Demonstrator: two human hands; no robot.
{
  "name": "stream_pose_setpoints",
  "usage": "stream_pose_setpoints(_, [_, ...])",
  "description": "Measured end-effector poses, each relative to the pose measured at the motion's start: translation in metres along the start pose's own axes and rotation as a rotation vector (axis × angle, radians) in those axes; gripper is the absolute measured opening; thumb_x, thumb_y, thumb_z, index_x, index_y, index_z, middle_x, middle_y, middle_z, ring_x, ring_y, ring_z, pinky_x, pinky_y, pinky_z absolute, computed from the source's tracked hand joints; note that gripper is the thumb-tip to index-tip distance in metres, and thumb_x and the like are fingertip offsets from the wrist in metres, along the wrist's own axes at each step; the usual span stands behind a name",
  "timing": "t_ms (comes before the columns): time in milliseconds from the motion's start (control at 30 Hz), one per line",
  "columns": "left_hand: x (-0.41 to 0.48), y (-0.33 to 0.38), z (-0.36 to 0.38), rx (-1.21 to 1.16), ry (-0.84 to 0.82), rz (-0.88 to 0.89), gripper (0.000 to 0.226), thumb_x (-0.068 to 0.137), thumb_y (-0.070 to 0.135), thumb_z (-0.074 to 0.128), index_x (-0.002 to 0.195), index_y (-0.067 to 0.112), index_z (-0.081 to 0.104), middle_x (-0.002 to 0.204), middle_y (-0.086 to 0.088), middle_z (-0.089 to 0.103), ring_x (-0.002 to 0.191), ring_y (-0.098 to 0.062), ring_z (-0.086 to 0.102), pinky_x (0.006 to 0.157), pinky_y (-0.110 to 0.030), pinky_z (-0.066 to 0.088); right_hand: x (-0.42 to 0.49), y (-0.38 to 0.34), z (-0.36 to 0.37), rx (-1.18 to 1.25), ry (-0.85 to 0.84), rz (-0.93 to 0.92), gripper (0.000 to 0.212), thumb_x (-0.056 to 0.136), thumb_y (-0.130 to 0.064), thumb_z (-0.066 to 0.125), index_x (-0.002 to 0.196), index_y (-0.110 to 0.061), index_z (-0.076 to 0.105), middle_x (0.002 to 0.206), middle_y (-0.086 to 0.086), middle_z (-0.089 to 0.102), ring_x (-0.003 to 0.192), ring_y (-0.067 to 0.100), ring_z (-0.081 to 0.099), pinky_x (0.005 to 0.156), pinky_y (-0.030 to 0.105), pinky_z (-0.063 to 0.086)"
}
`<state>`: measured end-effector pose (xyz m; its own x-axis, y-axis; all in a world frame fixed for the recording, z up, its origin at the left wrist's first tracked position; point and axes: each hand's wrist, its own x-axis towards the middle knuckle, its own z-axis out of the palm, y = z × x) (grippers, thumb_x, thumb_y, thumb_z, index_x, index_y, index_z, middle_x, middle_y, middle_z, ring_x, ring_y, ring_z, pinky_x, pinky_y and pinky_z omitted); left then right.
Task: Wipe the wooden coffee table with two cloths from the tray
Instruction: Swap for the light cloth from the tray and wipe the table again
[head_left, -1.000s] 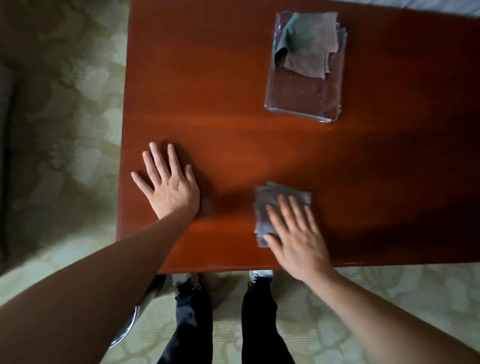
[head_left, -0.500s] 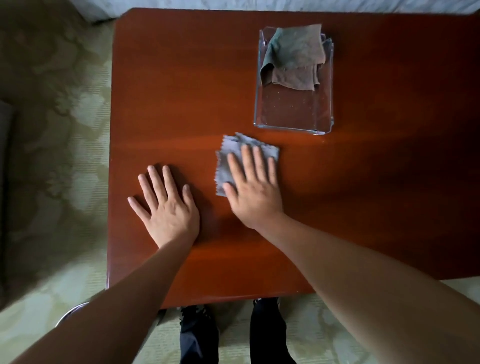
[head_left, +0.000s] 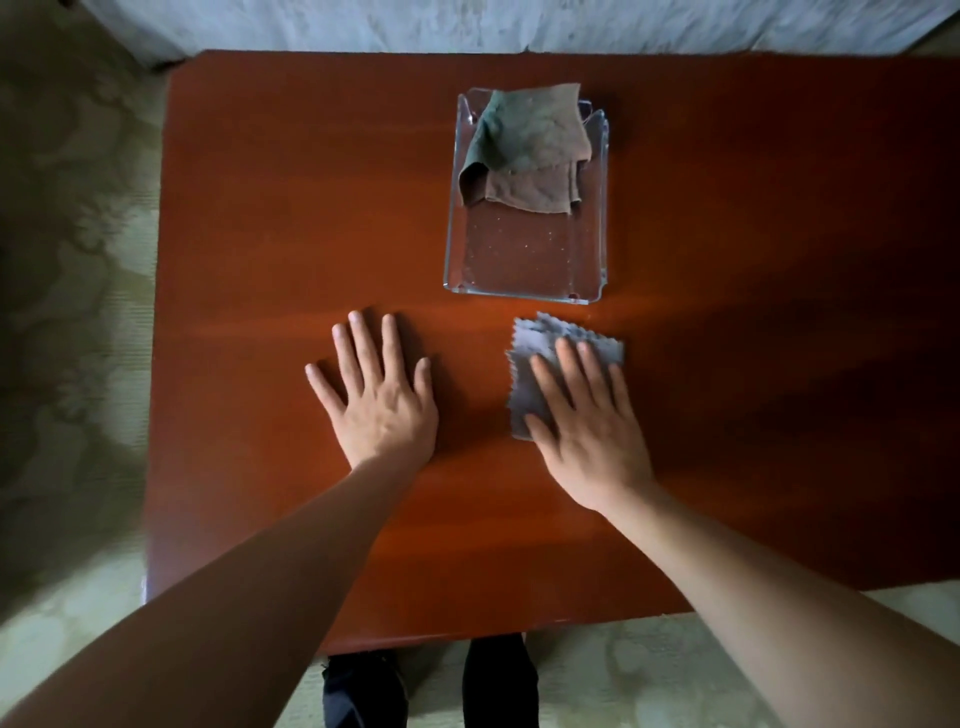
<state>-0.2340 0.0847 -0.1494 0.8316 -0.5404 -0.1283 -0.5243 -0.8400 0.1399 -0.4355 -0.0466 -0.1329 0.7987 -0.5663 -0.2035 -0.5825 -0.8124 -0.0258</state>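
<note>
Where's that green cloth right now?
In the head view, the green cloth lies in the far end of the clear tray, on the table's far side, beyond both hands.

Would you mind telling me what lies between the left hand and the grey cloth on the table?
Nothing: in the head view only bare wooden table separates the left hand from the grey cloth.

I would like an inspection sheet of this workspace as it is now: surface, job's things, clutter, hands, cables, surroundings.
Surface: wooden coffee table, glossy, reddish.
Job's things: grey cloth flat on the table; green-brown cloth crumpled in the far end of the clear tray.
Clutter: nothing seen.
Hands: left hand flat on bare wood, empty; right hand pressing flat on the grey cloth.
Cables: nothing seen.
Surroundings: pale patterned carpet; white fabric beyond the far edge.
</note>
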Motion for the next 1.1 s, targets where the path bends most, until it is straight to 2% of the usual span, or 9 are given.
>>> stream_pose_setpoints(233, [-0.005, 0.009, 0.001, 0.041, 0.030, 0.025, 0.065, 0.107, 0.052, 0.018, 0.165, 0.023, 0.011, 0.173, -0.006, 0.002, 0.159, -0.026, -0.003, 0.123, -0.064, 0.004, -0.020, 0.005, 0.006, 0.010, -0.013, 0.083, 0.071, 0.108, -0.058, 0.023, 0.168, -0.020, 0.017, 0.176, 0.013, 0.005, 0.163, 0.035, 0.002, 0.128, 0.063, 0.012])
stream_pose_setpoints(367, [-0.005, 0.009, -0.001, 0.014, 0.032, 0.028, 0.063, 0.107, 0.044, 0.022, 0.165, 0.021, 0.015, 0.173, -0.006, 0.005, 0.159, -0.025, -0.001, 0.123, -0.063, 0.005, 0.000, -0.031, 0.001, 0.033, 0.001, -0.065, 0.071, 0.106, -0.056, 0.034, 0.167, -0.023, 0.022, 0.176, 0.013, 0.009, 0.162, 0.036, 0.002, 0.128, 0.063, 0.011])
stream_pose_setpoints(533, [-0.004, 0.009, -0.011, -0.137, 0.015, -0.004, 0.060, 0.104, 0.043, 0.030, 0.161, 0.023, 0.029, 0.172, -0.001, 0.015, 0.159, -0.019, 0.004, 0.126, -0.056, 0.002, 0.011, -0.055, -0.010, 0.083, -0.047, -0.105, 0.066, 0.110, -0.057, 0.019, 0.168, -0.026, 0.015, 0.176, 0.010, 0.006, 0.163, 0.032, -0.001, 0.129, 0.061, 0.011])
stream_pose_setpoints(633, [0.008, 0.014, -0.025, -0.330, 0.043, -0.074, 0.055, 0.097, 0.042, 0.040, 0.148, 0.023, 0.050, 0.159, -0.003, 0.041, 0.150, -0.025, 0.029, 0.125, -0.053, 0.011, 0.015, -0.039, -0.029, 0.337, 0.114, -0.037, 0.057, 0.113, -0.046, 0.018, 0.161, -0.022, 0.037, 0.170, 0.009, 0.031, 0.160, 0.026, 0.021, 0.129, 0.047, 0.017])
stream_pose_setpoints(700, [0.022, 0.017, -0.037, -0.412, 0.037, -0.071, 0.049, 0.097, 0.041, 0.041, 0.139, 0.022, 0.058, 0.139, -0.003, 0.057, 0.132, -0.028, 0.044, 0.121, -0.050, 0.019, 0.029, -0.027, -0.051, 0.537, 0.375, 0.210, 0.044, 0.112, -0.032, 0.037, 0.140, -0.011, 0.062, 0.146, 0.012, 0.058, 0.138, 0.022, 0.049, 0.120, 0.027, 0.028])
stream_pose_setpoints(767, [0.042, 0.024, -0.049, -0.452, -0.035, -0.033, 0.044, 0.099, 0.042, 0.042, 0.134, 0.024, 0.062, 0.124, -0.001, 0.062, 0.120, -0.028, 0.049, 0.114, -0.047, 0.021, 0.053, -0.009, -0.071, 0.669, 0.513, 0.507, 0.031, 0.106, -0.023, 0.052, 0.125, -0.008, 0.071, 0.125, 0.011, 0.066, 0.116, 0.012, 0.057, 0.102, 0.011, 0.033])
stream_pose_setpoints(833, [0.061, 0.036, -0.059, -0.473, -0.122, 0.004, 0.037, 0.101, 0.043, 0.045, 0.126, 0.027, 0.066, 0.119, 0.001, 0.066, 0.119, -0.027, 0.052, 0.110, -0.045, 0.023, 0.081, 0.012, -0.083, 0.685, 0.436, 0.664, 0.031, 0.104, -0.024, 0.059, 0.129, -0.009, 0.070, 0.124, 0.012, 0.066, 0.114, 0.017, 0.060, 0.096, 0.017, 0.037])
stream_pose_setpoints(933, [0.086, 0.057, -0.065, -0.473, -0.209, 0.052, 0.030, 0.100, 0.045, 0.049, 0.114, 0.027, 0.068, 0.109, 0.004, 0.071, 0.111, -0.024, 0.060, 0.102, -0.043, 0.029, 0.116, 0.032, -0.080, 0.738, 0.142, 0.734, 0.045, 0.102, -0.032, 0.064, 0.140, -0.009, 0.063, 0.132, 0.013, 0.066, 0.123, 0.028, 0.062, 0.105, 0.038, 0.049])
stream_pose_setpoints(1100, [0.101, 0.067, -0.062, -0.552, -0.189, -0.004, 0.015, 0.096, 0.027, 0.058, 0.095, 0.014, 0.066, 0.092, -0.009, 0.071, 0.089, -0.037, 0.065, 0.077, -0.040, 0.049, 0.139, 0.041, -0.072, 0.744, -0.016, 0.747, 0.033, 0.097, -0.028, 0.071, 0.124, -0.008, 0.069, 0.111, 0.011, 0.075, 0.106, 0.035, 0.070, 0.093, 0.051, 0.058])
